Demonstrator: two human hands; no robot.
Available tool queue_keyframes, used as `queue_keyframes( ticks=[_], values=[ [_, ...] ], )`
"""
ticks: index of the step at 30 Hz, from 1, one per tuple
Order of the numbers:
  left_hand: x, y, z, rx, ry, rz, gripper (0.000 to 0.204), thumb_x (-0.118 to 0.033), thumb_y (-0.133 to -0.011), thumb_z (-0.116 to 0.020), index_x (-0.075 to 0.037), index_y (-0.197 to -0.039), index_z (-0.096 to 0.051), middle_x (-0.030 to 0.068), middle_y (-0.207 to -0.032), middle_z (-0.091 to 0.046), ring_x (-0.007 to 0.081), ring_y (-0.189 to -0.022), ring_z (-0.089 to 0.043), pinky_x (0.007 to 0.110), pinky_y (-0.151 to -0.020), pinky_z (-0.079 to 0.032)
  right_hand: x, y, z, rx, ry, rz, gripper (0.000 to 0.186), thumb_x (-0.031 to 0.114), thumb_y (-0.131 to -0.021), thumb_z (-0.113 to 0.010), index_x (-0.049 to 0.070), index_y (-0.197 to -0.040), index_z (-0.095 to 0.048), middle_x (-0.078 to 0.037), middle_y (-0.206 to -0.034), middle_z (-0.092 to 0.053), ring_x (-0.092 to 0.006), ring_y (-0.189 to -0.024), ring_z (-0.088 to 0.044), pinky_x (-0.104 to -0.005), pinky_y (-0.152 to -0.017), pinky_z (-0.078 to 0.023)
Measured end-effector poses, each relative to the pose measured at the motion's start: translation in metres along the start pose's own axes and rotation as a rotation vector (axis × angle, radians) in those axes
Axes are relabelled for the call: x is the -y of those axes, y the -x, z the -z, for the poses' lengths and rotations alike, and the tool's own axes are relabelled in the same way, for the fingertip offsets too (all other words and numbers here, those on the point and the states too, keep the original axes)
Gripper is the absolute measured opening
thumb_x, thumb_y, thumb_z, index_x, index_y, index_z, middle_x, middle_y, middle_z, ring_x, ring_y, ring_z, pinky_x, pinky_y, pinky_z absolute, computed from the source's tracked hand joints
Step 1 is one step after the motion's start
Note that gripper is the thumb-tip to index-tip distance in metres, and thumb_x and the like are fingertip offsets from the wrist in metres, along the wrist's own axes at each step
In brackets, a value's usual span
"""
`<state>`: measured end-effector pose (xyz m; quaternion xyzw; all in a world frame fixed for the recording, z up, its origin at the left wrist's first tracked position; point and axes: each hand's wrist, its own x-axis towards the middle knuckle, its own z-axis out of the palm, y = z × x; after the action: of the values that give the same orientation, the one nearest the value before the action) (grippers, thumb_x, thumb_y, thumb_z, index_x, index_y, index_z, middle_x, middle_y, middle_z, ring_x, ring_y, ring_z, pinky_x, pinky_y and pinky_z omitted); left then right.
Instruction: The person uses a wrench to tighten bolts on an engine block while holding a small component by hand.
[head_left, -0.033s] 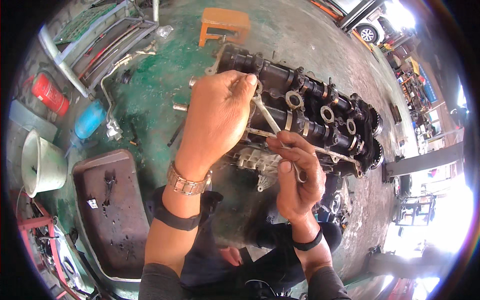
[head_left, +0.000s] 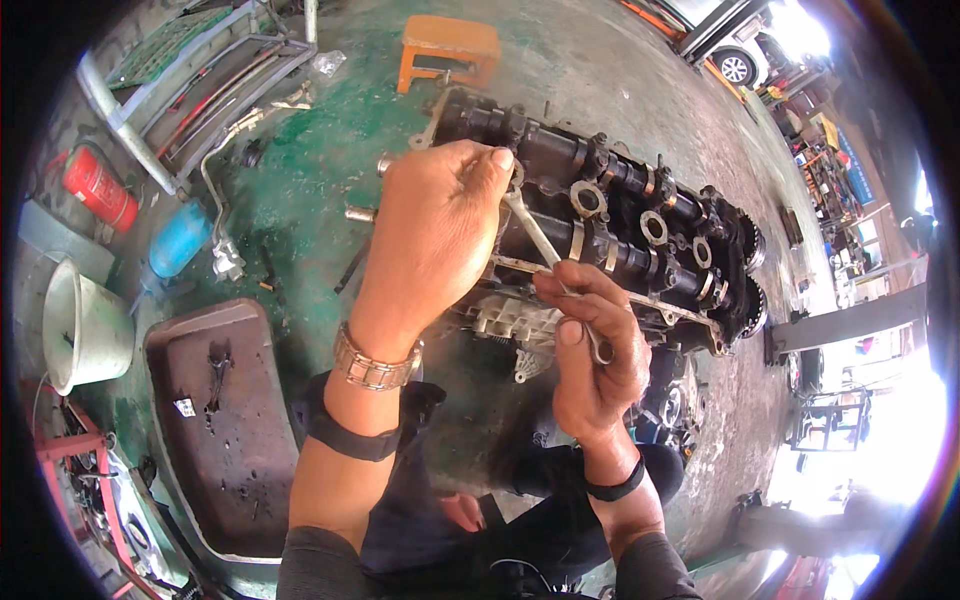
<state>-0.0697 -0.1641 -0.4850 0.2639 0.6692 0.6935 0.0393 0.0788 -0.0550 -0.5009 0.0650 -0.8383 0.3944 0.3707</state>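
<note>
From here I see the person's right hand [head_left: 605, 365] gripping a metal wrench [head_left: 540, 238], slanted across a dark, oily cylinder head [head_left: 555, 150]. The left hand [head_left: 440, 215] is curled at the wrench's far end, its fingers mostly hidden. Two toothed wheels [head_left: 752, 305] sit at the cylinder head's right end. On the near left lies a brown tray [head_left: 190, 470], beside a whitish bucket [head_left: 105, 325]; farther off stand a red extinguisher [head_left: 98, 188] and, at the far side, an orange stool [head_left: 452, 38].
</note>
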Motion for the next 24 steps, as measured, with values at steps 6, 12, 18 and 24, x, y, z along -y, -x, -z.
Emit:
queue_keyframes(
  ticks=[6, 12, 18, 24],
  values=[
    [0.001, 0.0, -0.001, -0.01, -0.045, -0.032, 0.03, -0.021, -0.098, -0.058, 0.006, -0.085, -0.065, 0.0076, -0.059, -0.052, 0.0153, -0.052, -0.043, 0.031, -0.051, -0.036, -0.003, 0.0, 0.006, 0.025, -0.016, -0.017, 0.014, -0.003, -0.095, -0.047, -0.007, -0.106, -0.056, -0.027, -0.12, -0.059, -0.0325, -0.105, -0.067, -0.041, -0.092, -0.054],
    [0.004, -0.001, -0.004, -0.014, -0.019, -0.05, 0.032, -0.027, -0.1, -0.059, 0.003, -0.092, -0.069, -0.0075, -0.059, -0.044, 0.0007, -0.05, -0.035, 0.023, -0.045, -0.025, -0.007, 0.002, 0.005, 0.015, -0.078, -0.071, 0.014, -0.002, -0.096, -0.048, -0.007, -0.106, -0.056, -0.026, -0.123, -0.058, -0.0327, -0.107, -0.066, -0.0417, -0.095, -0.052],
    [0.004, 0.0, -0.003, -0.001, -0.019, -0.043, 0.033, -0.027, -0.1, -0.059, 0.005, -0.094, -0.068, -0.0069, -0.06, -0.045, 0.0009, -0.052, -0.036, 0.023, -0.046, -0.026, -0.005, 0.002, 0.007, 0.052, -0.03, -0.093, 0.014, -0.002, -0.096, -0.049, -0.006, -0.107, -0.057, -0.025, -0.125, -0.057, -0.0322, -0.109, -0.065, -0.0405, -0.096, -0.051],
    [0.002, 0.001, -0.002, 0.019, -0.045, -0.054, 0.033, -0.026, -0.1, -0.059, 0.005, -0.095, -0.068, -0.0066, -0.062, -0.046, 0.0022, -0.055, -0.037, 0.023, -0.048, -0.028, -0.006, -0.002, 0.014, 0.002, -0.237, -0.25, 0.014, 0.003, -0.098, -0.053, -0.003, -0.108, -0.059, -0.022, -0.127, -0.059, -0.0293, -0.111, -0.064, -0.0373, -0.094, -0.051]
  ],
)
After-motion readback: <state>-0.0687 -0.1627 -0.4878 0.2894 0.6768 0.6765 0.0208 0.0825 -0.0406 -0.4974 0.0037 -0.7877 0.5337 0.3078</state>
